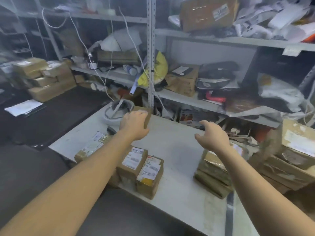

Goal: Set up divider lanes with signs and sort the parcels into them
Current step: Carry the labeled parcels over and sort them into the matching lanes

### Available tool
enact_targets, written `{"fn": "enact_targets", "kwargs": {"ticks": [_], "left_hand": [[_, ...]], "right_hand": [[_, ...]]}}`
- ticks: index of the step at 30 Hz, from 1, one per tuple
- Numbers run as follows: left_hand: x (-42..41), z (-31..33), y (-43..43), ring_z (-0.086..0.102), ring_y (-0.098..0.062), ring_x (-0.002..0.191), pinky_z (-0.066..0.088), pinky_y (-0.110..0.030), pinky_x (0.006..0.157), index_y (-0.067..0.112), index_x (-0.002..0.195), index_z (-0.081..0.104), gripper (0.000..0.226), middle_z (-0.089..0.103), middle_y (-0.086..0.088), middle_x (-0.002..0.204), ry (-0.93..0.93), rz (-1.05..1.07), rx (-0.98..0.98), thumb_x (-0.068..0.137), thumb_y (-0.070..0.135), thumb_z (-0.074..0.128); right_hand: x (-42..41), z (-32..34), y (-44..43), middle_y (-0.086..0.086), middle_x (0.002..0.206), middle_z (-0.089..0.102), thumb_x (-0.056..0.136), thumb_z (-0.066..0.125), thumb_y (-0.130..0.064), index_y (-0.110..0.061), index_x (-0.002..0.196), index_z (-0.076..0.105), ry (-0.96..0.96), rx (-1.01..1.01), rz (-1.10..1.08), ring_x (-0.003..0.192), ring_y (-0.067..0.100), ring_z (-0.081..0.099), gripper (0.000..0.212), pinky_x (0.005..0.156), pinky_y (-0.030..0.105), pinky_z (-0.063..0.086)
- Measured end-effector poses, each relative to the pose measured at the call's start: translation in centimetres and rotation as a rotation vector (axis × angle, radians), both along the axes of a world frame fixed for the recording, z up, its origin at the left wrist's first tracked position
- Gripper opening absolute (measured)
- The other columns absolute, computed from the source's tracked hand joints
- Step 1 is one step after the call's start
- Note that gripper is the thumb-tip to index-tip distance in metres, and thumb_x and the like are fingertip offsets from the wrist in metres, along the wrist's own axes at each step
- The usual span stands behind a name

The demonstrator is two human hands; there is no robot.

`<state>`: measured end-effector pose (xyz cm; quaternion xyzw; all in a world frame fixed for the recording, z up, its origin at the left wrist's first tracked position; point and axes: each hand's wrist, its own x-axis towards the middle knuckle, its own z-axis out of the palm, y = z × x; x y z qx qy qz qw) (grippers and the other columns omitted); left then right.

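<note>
A stack of brown cardboard parcels (46, 79) with white shipping labels sits at the far left on a dark surface, and a loose white sheet of paper (23, 108) lies in front of it. Nothing printed on either is sharp enough to read.

On the white table (170, 150), a flat tape-wrapped parcel (92, 147) lies near the left edge, partly under the left forearm. Just beside it stand two upright brown boxes (133, 164) touching each other. Their white labels carry barcodes and handwritten dark characters, too blurred to read with confidence.

A white round helmet-like shell (117, 111) rests at the table's far edge. Right next to it the left hand (134, 123) grips a small brown cardboard box (144, 110), with the fingers curled together over its top.

A grey perforated metal shelf rack (150, 48) rises behind, crowded with bags, cables and cartons.

The right hand (213, 135) hovers above the table with its fingers spread and slightly bent, holding nothing. Under that forearm lies a low pile of taped brown parcels (211, 172) at the table's right edge. Beyond the table, at the far right, stands a taller stack of large cardboard boxes (296, 150); the print on the top one's white label is illegible.
</note>
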<state>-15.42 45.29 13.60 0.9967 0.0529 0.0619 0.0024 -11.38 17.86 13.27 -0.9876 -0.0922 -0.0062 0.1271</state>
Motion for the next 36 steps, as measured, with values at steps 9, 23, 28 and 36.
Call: {"fn": "enact_targets", "kwargs": {"ticks": [9,23,28,36], "left_hand": [[3.5,-2.0,13.9,0.053,-0.029,0.117,0.044,-0.041,0.089,0.019,0.135,0.043,0.054,0.055,-0.006,0.128,0.07,-0.055,0.071,0.089,0.046,0.056],[15.1,-7.4,20.6,0.05,-0.027,0.125,0.045,-0.042,0.093,0.022,0.143,0.04,0.056,0.05,-0.002,0.14,0.226,-0.017,-0.057,0.093,0.043,0.055],[19.6,-10.0,20.9,0.056,-0.024,0.114,0.048,-0.033,0.086,0.019,0.126,0.056,0.041,0.059,0.0,0.128,0.299,0.075,-0.429,0.091,0.039,0.061],[26.4,-17.8,23.9,0.047,-0.012,0.101,0.038,-0.025,0.086,0.021,0.131,0.055,0.037,0.054,0.006,0.115,0.427,0.228,-0.989,0.095,0.026,0.06]], "right_hand": [[2.2,-3.4,13.8,0.001,0.152,0.046,0.093,0.06,-0.039,-0.023,0.148,0.041,0.055,-0.019,0.036,0.137,0.025,0.044,0.061,0.1,0.041,0.046],[16.2,-9.4,23.7,0.002,0.15,0.048,0.092,0.06,-0.036,-0.023,0.147,0.042,0.171,0.047,0.064,0.135,0.025,0.046,0.059,0.101,0.041,0.044],[21.3,-12.7,26.0,0.002,0.146,0.05,0.092,0.06,-0.035,-0.023,0.146,0.043,0.282,0.11,0.043,0.134,0.024,0.045,0.057,0.096,0.039,0.046],[26.1,-19.5,31.5,0.01,0.151,0.041,0.094,0.063,-0.037,-0.017,0.154,0.028,0.442,0.331,-0.024,0.133,0.025,0.046,0.072,0.104,0.033,0.039]]}}
